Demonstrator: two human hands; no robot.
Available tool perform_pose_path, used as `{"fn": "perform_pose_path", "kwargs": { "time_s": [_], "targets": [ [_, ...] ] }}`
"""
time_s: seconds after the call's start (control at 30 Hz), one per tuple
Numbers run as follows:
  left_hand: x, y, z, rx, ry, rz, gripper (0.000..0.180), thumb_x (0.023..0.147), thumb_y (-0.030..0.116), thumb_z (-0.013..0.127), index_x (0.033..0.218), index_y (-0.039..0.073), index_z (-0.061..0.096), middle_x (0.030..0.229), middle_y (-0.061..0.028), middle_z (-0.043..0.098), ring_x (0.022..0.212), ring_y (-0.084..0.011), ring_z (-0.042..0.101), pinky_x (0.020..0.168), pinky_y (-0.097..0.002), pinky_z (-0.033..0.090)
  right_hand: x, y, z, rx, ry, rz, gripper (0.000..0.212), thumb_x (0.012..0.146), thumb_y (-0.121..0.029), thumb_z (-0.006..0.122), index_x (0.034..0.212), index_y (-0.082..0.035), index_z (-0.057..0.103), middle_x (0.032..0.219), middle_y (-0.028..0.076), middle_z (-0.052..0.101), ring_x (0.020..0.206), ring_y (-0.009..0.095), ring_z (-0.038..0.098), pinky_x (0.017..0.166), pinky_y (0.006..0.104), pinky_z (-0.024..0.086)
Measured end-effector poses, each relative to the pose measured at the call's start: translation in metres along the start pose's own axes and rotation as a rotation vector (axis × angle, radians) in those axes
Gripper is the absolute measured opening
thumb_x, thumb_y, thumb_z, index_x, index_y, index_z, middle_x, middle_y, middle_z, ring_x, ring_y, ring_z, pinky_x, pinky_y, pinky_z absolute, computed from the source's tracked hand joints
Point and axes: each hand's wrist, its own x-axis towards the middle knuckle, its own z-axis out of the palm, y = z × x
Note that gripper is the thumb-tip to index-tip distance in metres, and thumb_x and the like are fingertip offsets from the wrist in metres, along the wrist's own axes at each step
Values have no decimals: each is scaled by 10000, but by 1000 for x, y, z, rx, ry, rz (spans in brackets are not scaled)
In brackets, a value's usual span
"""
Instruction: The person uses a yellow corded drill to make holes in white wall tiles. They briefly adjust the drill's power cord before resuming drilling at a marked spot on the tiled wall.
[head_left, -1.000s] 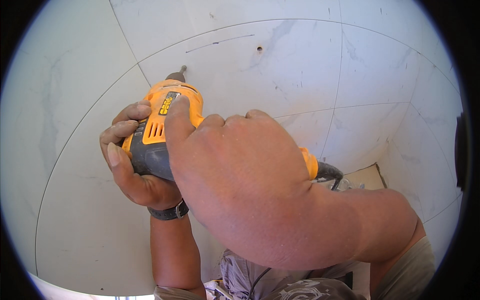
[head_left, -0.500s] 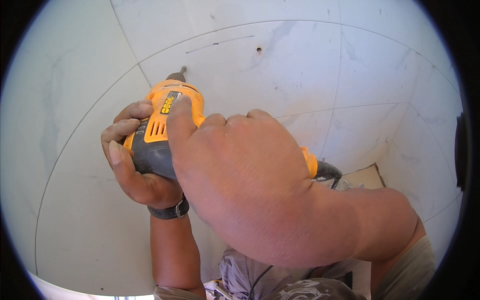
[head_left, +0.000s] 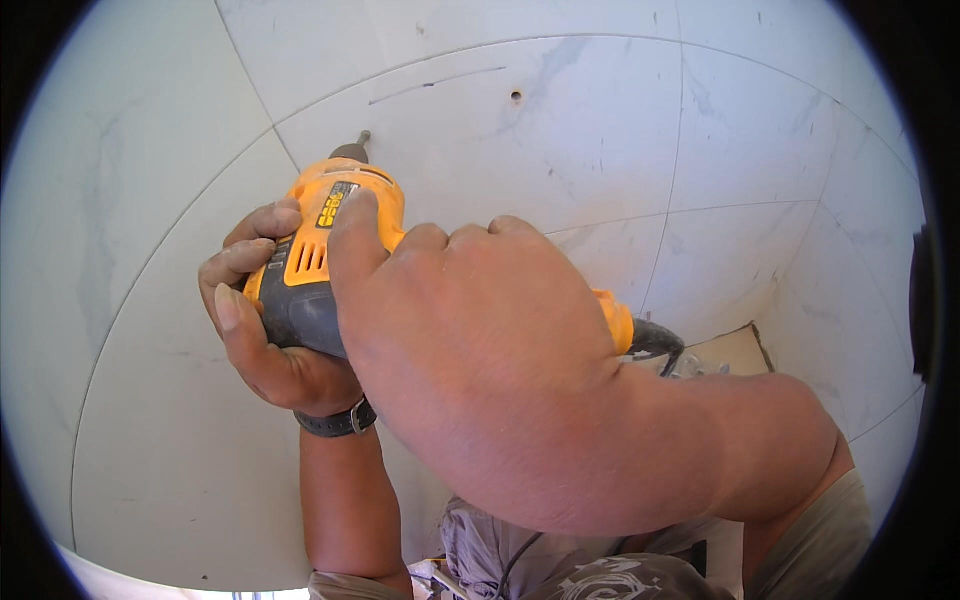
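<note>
Both hands are closed on a yellow and dark grey electric drill (head_left: 310,262). My left hand (head_left: 262,310) cups the body from the left and beneath, its fingertips curled over the side; a dark strap circles that wrist. From above and the right, my right hand (head_left: 480,320) wraps the handle, its index finger laid forward along the top of the body. The handle's yellow end and black cord sleeve stick out past this hand. A short bit (head_left: 365,139) points up at the tiled wall (head_left: 560,150); whether its tip touches the tile I cannot tell.
Right of the bit, the tile has a small round hole (head_left: 516,96). A dark pencil-like line (head_left: 437,84) runs above the bit. Thin joints cross the wall, which meets another tiled face at the right. A dark cord (head_left: 515,560) hangs by my clothing.
The wall marks and the drill sit very slightly higher and further left in the picture. Both hands keep the same grip on the drill.
</note>
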Motion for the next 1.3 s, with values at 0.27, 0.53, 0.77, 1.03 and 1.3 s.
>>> {"fn": "perform_pose_path", "kwargs": {
  "time_s": [0.27, 0.53, 0.77, 1.03, 1.3],
  "targets": [
    [3, -1, -3, 61, 2, 25, 384, 1050, 384, 389, 1115, 47, 561, 1140, -222, 655, 1141, -319, 624, 1035, -510, 522, 0, -1, 1, -7, 37, 27, 678, 751, -157, 772, 1327, 131, 561, 685, 69, 650, 586, 187, 663, 571, 333, 494],
    [1, 0, -1, 56, 17, 0, 396, 1045, 395, 384, 1121, 49, 563, 1142, -223, 652, 1128, -321, 630, 1020, -510, 537, -1, -2, 4, -32, 76, 21, 667, 756, -154, 771, 1329, 122, 570, 679, 64, 647, 579, 183, 653, 571, 332, 479],
    [1, 0, 0, 54, 23, 4, 398, 1046, 396, 380, 1128, 53, 563, 1144, -222, 647, 1124, -323, 631, 1026, -514, 535, 0, -1, 2, -7, 21, 9, 675, 750, -154, 775, 1324, 131, 565, 682, 75, 656, 581, 189, 659, 571, 335, 487],
    [0, -1, 1, 45, 24, 2, 395, 1046, 393, 382, 1129, 52, 563, 1143, -224, 647, 1124, -328, 627, 1038, -525, 527, 1, 0, 2, -25, 49, -15, 698, 741, -147, 781, 1334, 140, 552, 677, 74, 650, 580, 193, 658, 571, 338, 491],
    [0, 0, 3, 22, 24, 7, 389, 1043, 397, 401, 1130, 58, 570, 1149, -221, 647, 1135, -336, 617, 1043, -528, 522, 0, 0, 1, -28, 16, -2, 706, 745, -149, 787, 1344, 137, 544, 694, 77, 660, 596, 190, 667, 583, 335, 500]
  ]
}}
